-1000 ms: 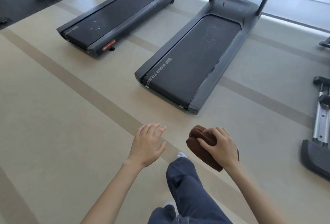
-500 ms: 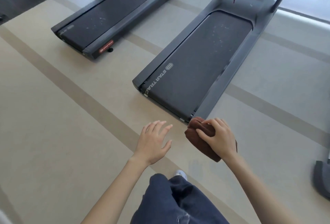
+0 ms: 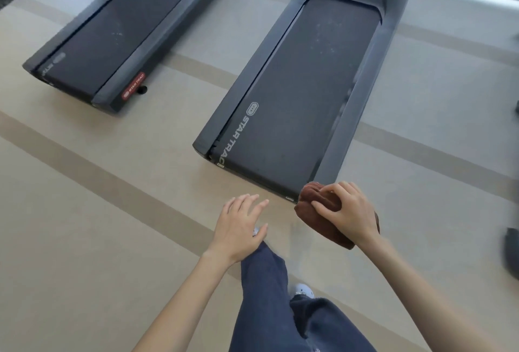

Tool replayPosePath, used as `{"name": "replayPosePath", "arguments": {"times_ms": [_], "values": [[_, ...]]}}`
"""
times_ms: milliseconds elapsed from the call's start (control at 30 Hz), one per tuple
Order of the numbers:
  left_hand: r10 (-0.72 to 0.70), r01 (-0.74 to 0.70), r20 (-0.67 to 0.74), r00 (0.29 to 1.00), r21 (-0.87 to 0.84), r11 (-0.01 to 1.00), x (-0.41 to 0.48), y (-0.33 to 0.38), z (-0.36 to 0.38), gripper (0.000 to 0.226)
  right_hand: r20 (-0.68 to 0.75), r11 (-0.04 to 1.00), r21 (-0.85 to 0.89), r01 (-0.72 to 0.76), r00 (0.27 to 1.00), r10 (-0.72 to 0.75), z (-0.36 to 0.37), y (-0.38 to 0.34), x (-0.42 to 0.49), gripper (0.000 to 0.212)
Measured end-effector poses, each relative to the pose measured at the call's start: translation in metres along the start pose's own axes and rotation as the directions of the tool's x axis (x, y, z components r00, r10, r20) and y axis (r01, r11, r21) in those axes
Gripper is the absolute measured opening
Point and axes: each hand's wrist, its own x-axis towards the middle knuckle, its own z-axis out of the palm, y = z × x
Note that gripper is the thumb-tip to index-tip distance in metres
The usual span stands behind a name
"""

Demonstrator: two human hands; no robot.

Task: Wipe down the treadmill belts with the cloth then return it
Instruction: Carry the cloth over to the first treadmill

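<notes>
The right hand point(image 3: 348, 214) clutches a bunched brown cloth point(image 3: 313, 193), fingers curled over the top of it and thumb tucked against its side. The cloth is held in the air, and from here it sits just over the back right corner of the nearer treadmill point(image 3: 362, 116), at the end of its dark belt point(image 3: 297, 99); whether it touches the frame I cannot tell. The left hand point(image 3: 238, 228) hangs loose beside it, palm down, fingers spread and holding nothing. Below the hands a dark blue trouser leg point(image 3: 264, 295) steps forward, with a pale shoe point(image 3: 304, 291) just behind it. A farther treadmill point(image 3: 165, 40) stands off to the left, well apart, both on the beige striped floor point(image 3: 70, 253).
</notes>
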Motion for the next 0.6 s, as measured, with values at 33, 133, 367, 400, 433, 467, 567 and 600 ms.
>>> {"name": "replayPosePath", "arguments": {"times_ms": [33, 133, 367, 400, 433, 467, 567, 600], "values": [[0.009, -0.009, 0.002, 1.0, 0.003, 1.0, 0.013, -0.013, -0.003, 0.05, -0.006, 1.0, -0.005, -0.013, 1.0, 0.013, 0.005, -0.003, 0.013, 0.023], [0.024, -0.024, -0.01, 1.0, 0.008, 1.0, 0.047, -0.051, -0.014, 0.05, -0.025, 0.999, -0.002, -0.038, 0.999, 0.038, 0.02, -0.013, 0.05, 0.024], [0.079, -0.079, -0.01, 0.997, 0.041, 0.996, 0.111, -0.101, -0.014, 0.051, -0.016, 0.998, -0.014, -0.058, 0.998, 0.058, 0.044, -0.015, 0.123, 0.024], [0.082, -0.082, -0.004, 0.997, 0.038, 0.996, 0.12, -0.105, -0.007, 0.051, -0.011, 0.998, -0.018, -0.052, 0.999, 0.052, 0.051, -0.009, 0.133, 0.024], [0.082, -0.082, 0.004, 0.997, 0.027, 0.996, 0.13, -0.109, 0.002, 0.05, -0.006, 0.998, -0.02, -0.052, 0.999, 0.051, 0.061, -0.001, 0.145, 0.025], [0.08, -0.08, 0.011, 0.997, 0.015, 0.997, 0.14, -0.114, 0.015, 0.048, 0.0, 0.998, -0.021, -0.057, 0.998, 0.057, 0.074, 0.01, 0.157, 0.026], [0.061, -0.061, 0.014, 0.998, 0.004, 0.998, 0.17, -0.136, 0.071, 0.048, 0.02, 0.997, -0.034, -0.066, 0.998, 0.067, 0.129, 0.05, 0.189, 0.027], [0.055, -0.055, 0.02, 0.998, 0.007, 0.998, 0.181, -0.144, 0.095, 0.049, 0.017, 0.997, -0.037, -0.064, 0.998, 0.065, 0.151, 0.066, 0.198, 0.028]]}}
